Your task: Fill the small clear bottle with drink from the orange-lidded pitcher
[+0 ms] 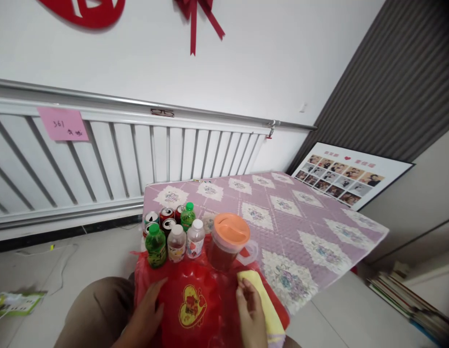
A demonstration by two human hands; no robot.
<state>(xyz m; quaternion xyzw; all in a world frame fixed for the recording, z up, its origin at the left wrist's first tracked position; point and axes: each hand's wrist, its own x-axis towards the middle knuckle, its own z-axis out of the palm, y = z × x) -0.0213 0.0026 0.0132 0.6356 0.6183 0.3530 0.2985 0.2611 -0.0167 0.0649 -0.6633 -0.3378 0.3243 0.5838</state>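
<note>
A shiny red plate-like piece [190, 309] with a wavy edge and a gold heart print lies on a red plastic cover [230, 309] at the table's near end. Beside its left edge rests my left hand [148, 309], thumb and fingers apart. My right hand [250, 307] has its fingers pinched at a folded yellow cloth [270, 311] on the right. Just beyond the plate stands a clear jug [222, 249] with an orange lid and dark contents. Left of the jug are two white-capped bottles [176, 244] and a green bottle [156, 246].
Several opened drink cans [167, 215] and another green bottle [188, 217] stand behind the front bottles. A purple flowered cloth [261, 217] covers the table. Beyond it run a white radiator [137, 154] and a leaning photo board [350, 174]. Books [409, 309] lie at right.
</note>
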